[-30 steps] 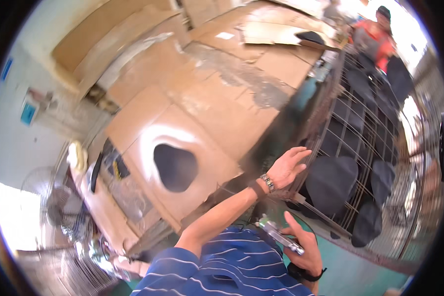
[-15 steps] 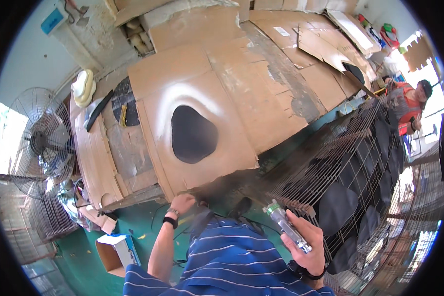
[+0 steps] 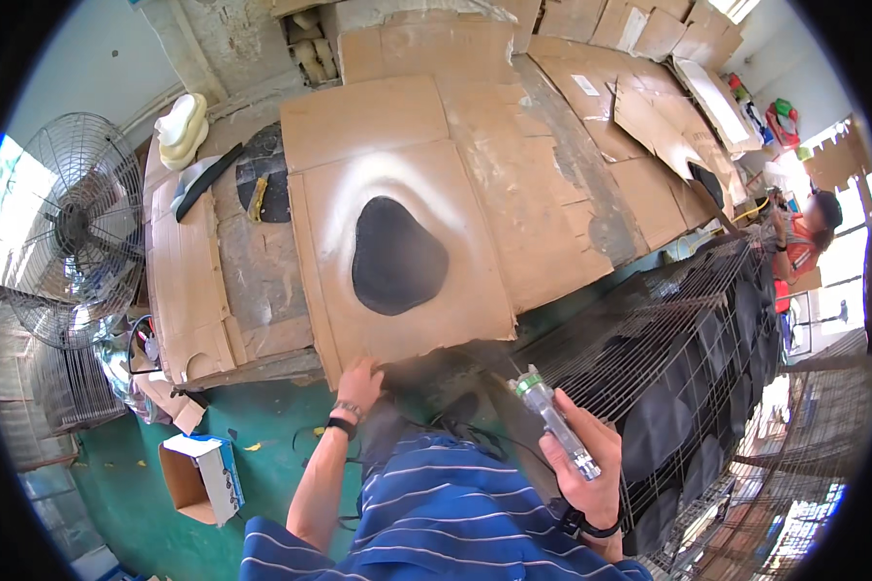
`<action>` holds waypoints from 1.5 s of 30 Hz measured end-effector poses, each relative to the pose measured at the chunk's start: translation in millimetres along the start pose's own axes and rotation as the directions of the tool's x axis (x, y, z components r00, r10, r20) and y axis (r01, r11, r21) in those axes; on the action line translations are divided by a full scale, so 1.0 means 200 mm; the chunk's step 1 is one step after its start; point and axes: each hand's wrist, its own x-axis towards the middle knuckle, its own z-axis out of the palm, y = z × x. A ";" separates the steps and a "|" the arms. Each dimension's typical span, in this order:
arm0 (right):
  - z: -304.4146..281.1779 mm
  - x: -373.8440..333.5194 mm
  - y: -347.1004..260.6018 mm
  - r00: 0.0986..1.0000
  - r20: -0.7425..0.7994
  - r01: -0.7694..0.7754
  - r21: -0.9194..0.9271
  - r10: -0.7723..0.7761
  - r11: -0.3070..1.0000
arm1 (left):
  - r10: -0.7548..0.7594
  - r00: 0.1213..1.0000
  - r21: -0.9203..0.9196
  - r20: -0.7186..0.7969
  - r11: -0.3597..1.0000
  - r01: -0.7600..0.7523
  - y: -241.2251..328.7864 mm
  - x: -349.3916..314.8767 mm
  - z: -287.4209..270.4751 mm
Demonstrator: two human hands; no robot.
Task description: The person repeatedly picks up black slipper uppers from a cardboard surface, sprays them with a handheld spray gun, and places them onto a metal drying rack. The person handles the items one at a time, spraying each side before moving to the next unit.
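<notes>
Though open-meshed, rack (image 3: pixel 639 334) with black pieces (image 3: pixel 657 426)

We see a silver-and-green spray gun (image 3: pixel 558 424), black rounded piece (image 3: pixel 395 257), brown cardboard (image 3: pixel 538 237) and blue, white-striped shirt (image 3: pixel 446 513).

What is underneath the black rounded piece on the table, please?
Brown cardboard, partly whitened, shows around the black rounded piece; the surface directly beneath it is covered.
</notes>
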 end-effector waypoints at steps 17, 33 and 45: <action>-0.14 -0.11 0.05 0.993 0.012 -0.115 -0.031 0.115 0.993 | 0.150 0.975 0.167 -0.162 0.978 -0.123 0.11 0.36 -0.01; -0.05 -0.03 0.08 0.998 -0.009 -0.055 0.018 0.055 0.998 | -0.072 0.961 0.026 -0.266 0.996 0.082 -0.09 -0.15 -0.04; -0.15 -0.11 0.07 0.970 0.196 -0.160 0.067 0.144 0.985 | 0.026 0.958 0.012 -0.287 1.000 -0.023 0.05 0.06 -0.09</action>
